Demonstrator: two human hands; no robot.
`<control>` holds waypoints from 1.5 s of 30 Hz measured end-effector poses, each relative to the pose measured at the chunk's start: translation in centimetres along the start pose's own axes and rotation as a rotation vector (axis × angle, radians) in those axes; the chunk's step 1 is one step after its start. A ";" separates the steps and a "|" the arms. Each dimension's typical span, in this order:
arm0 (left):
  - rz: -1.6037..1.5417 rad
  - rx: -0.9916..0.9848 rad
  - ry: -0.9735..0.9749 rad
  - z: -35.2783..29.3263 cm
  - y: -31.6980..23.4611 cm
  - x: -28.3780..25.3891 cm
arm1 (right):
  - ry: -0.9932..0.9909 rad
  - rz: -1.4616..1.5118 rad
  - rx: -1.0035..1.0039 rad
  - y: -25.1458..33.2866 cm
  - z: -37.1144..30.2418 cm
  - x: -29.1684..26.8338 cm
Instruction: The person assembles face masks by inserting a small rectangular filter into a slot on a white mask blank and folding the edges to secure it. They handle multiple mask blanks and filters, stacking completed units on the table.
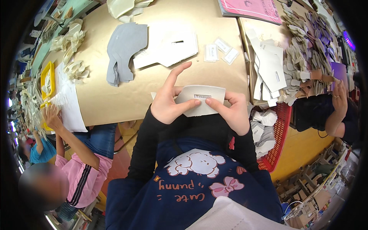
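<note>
At the near table edge, both my hands hold a cream-white cut piece (187, 93) of sheet material, a small label (202, 96) lying across its middle. My left hand (167, 104) grips its left side, thumb pressed by the label and index finger raised away. On the other side my right hand (236, 115) pinches the piece, its thumb on the label's lower edge and its other fingers behind. Beyond my hands lie a stack of white cut pieces (168, 51) with a slot, grey cut pieces (128, 48), and several small packets of labels (211, 53).
More white pieces (268, 69) lie on the right, beside heaped cut parts (310, 42). A red basket (281, 130) with pieces stands at my right. A pink booklet (251, 9) is at the back. Co-workers sit on both sides; yellow trays (47, 82) stand at left.
</note>
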State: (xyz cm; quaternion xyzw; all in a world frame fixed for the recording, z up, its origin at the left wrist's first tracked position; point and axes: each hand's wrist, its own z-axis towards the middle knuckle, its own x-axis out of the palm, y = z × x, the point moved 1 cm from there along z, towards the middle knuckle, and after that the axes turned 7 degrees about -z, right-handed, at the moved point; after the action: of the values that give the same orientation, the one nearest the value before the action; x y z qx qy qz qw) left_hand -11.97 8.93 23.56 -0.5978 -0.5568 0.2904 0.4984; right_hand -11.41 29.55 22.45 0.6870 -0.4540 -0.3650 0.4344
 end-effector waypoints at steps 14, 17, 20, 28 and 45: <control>-0.252 -0.094 0.005 0.1 -0.6 0.7 | -0.025 0.375 0.020 0.0 -1.0 0.4; -0.257 -0.066 0.025 0.1 0.3 0.4 | -0.055 0.347 0.049 -0.4 -0.7 0.7; 0.569 -0.001 0.004 1.0 1.9 -0.2 | -0.064 -0.396 0.136 -1.5 -0.4 0.4; 0.958 0.404 -0.227 -0.7 7.4 -0.1 | -0.365 -0.772 -0.321 -4.8 -2.1 -1.5; 1.064 0.404 -0.168 -1.4 8.6 0.1 | -0.092 -1.013 -0.413 -5.9 -0.7 0.0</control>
State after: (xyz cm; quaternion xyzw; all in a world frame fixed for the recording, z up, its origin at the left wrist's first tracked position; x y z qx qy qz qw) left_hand -7.48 9.70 16.12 -0.6636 -0.1505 0.6482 0.3419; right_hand -8.99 30.92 17.20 0.7034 -0.0041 -0.6397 0.3099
